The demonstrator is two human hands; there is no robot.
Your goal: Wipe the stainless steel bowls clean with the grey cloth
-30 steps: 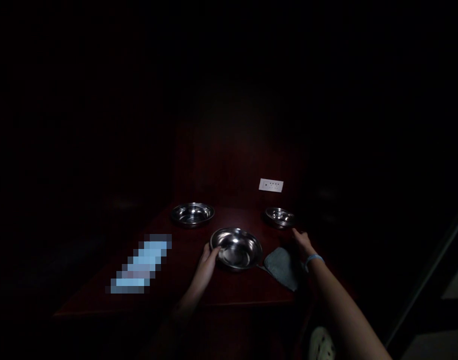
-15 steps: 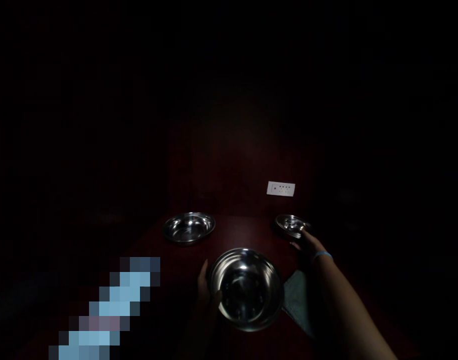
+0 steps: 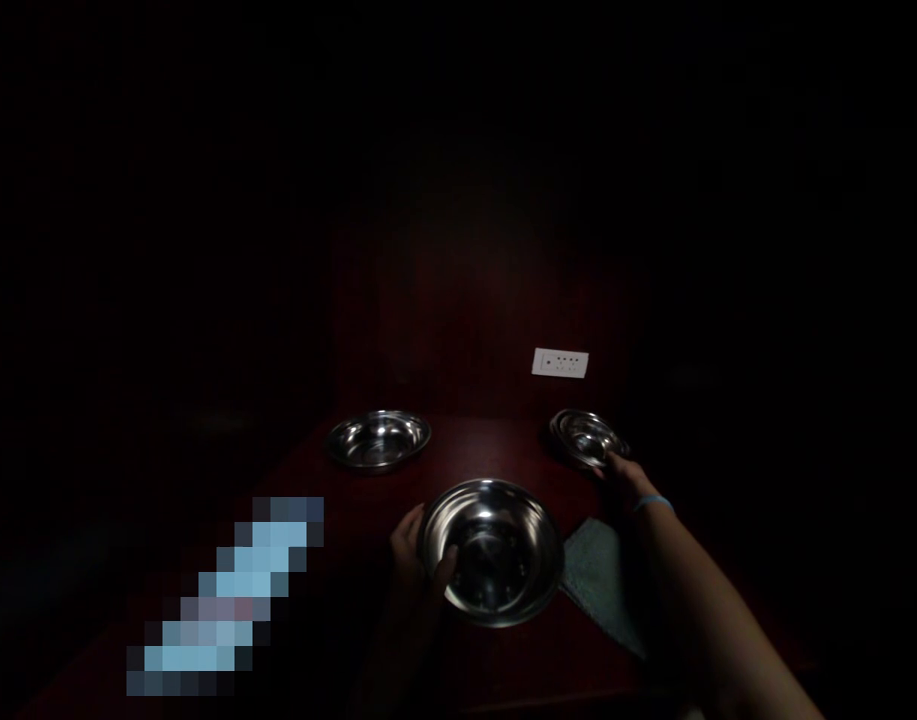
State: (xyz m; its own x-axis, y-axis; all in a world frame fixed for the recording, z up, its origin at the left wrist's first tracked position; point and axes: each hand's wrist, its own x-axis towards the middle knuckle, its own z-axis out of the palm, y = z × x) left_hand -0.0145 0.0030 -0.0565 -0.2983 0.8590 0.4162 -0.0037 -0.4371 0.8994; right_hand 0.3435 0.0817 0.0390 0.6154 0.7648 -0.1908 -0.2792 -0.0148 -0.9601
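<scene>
A shiny steel bowl (image 3: 495, 560) is in the middle of the head view, tilted towards me. My left hand (image 3: 420, 555) grips its left side, thumb inside the rim and fingers behind. Farther off on the right, my right hand (image 3: 623, 475) is closed on the near edge of a second, smaller-looking steel bowl (image 3: 587, 438); its edge looks doubled, so more than one may be nested there. A blue band circles the right wrist. Beside the middle bowl lies a grey-green cloth (image 3: 604, 580), partly in shadow under the right forearm.
Another steel bowl (image 3: 379, 440) stands at the back left of the dark red table (image 3: 480, 445). A white socket plate (image 3: 560, 363) is on the wall behind. A pixelated light-blue shape (image 3: 225, 600) lies at the left front. The surroundings are very dark.
The right-hand bowl has tipped up slightly at its far side, with my right hand at its near edge. My left thumb reaches farther inside the middle bowl. The whole view has shifted slightly.
</scene>
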